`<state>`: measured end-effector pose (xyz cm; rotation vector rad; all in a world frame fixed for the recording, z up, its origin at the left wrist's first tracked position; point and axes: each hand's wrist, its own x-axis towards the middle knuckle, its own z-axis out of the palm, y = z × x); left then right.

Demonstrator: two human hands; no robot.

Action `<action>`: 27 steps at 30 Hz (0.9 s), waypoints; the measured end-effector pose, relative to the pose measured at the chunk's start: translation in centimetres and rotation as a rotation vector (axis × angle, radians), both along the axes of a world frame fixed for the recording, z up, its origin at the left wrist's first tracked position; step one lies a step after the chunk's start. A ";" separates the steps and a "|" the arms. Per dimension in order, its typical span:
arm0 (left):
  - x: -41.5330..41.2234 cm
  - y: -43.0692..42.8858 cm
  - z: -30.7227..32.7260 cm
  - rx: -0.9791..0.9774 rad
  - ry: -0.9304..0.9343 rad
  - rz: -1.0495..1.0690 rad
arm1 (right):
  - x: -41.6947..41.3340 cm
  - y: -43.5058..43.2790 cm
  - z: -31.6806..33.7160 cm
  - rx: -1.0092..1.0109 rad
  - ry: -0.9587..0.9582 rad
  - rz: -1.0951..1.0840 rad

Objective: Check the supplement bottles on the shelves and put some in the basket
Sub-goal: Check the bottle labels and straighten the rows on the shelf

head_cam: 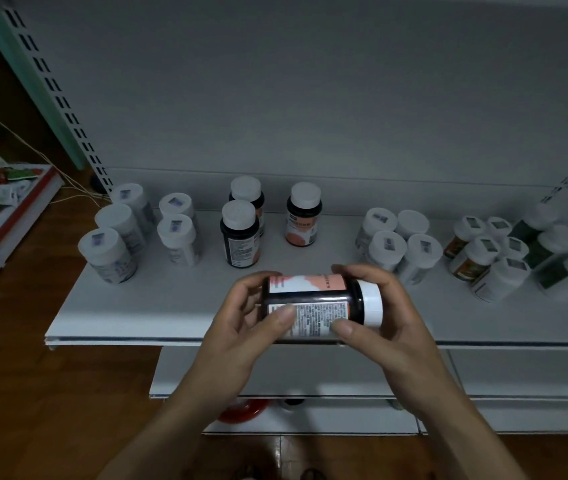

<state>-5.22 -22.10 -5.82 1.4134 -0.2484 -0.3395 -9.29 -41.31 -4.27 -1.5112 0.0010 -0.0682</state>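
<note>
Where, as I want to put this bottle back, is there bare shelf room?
Bare: the front strip of the shelf before the white bottles at left, and the gap between the lone dark bottle and the white-capped cluster. Crowded: the right end's packed bottles.

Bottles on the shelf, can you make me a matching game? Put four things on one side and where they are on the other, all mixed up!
Things:
1. held bottle
2. three dark bottles
3. green-labelled bottles
4. red round thing

Places:
A. on the lower shelf
B. right end of the upper shelf
C. sideways between the left hand and right hand
D. standing mid-shelf, towards the back

Pairs: 1-C, 2-D, 3-B, 4-A.
</note>
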 end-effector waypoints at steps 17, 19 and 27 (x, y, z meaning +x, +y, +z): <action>0.3 0.1 0.0 0.012 -0.066 -0.002 | 0.6 0.0 -0.4 0.019 0.029 -0.086; 0.4 -0.2 0.2 -0.001 -0.020 0.023 | 0.4 -0.2 -0.4 0.007 0.017 -0.020; 0.2 -0.3 -0.3 0.047 -0.054 -0.019 | 0.7 -0.3 -0.7 0.002 0.064 -0.100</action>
